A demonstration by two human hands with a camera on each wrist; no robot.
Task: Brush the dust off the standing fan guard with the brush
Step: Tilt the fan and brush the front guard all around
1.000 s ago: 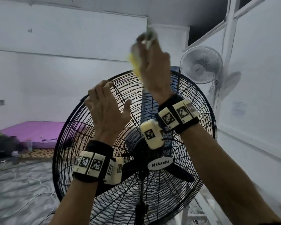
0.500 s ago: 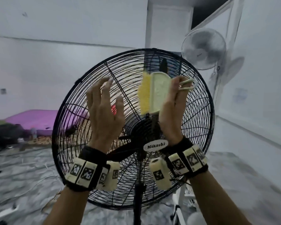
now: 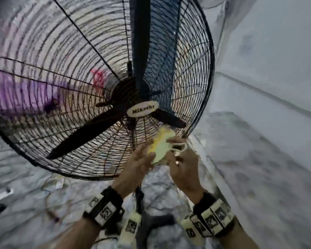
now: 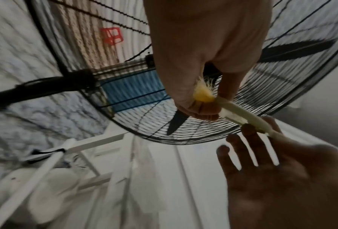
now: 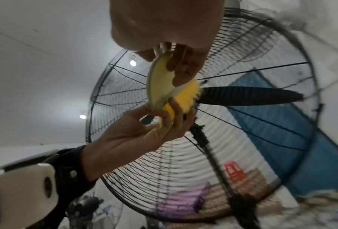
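Note:
The black wire fan guard (image 3: 75, 56) fills the head view, its blades behind a white badge. A pale green brush (image 3: 162, 147) with yellow bristles lies against the guard's lower right part, near the rim. My left hand (image 3: 148, 153) pinches the brush's bristle end from the left. My right hand (image 3: 174, 156) holds the looped handle end from the right. In the right wrist view my right hand (image 5: 164, 62) grips the back of the brush (image 5: 159, 80), and my left hand (image 5: 170, 112) pinches its lower tip. In the left wrist view my left hand (image 4: 203, 106) holds the brush (image 4: 242, 115).
The fan's black pole (image 3: 139, 196) stands between my wrists over a grey marbled floor. A white wall (image 3: 276, 72) runs close on the right. A purple mattress (image 3: 16, 90) and a red stool (image 5: 233, 172) show behind the guard. A white frame (image 4: 46, 162) stands by the wall.
The brush has come down from the guard's upper middle to its lower right rim. My left hand left the guard and now pinches the brush. The head view swung lower and closer.

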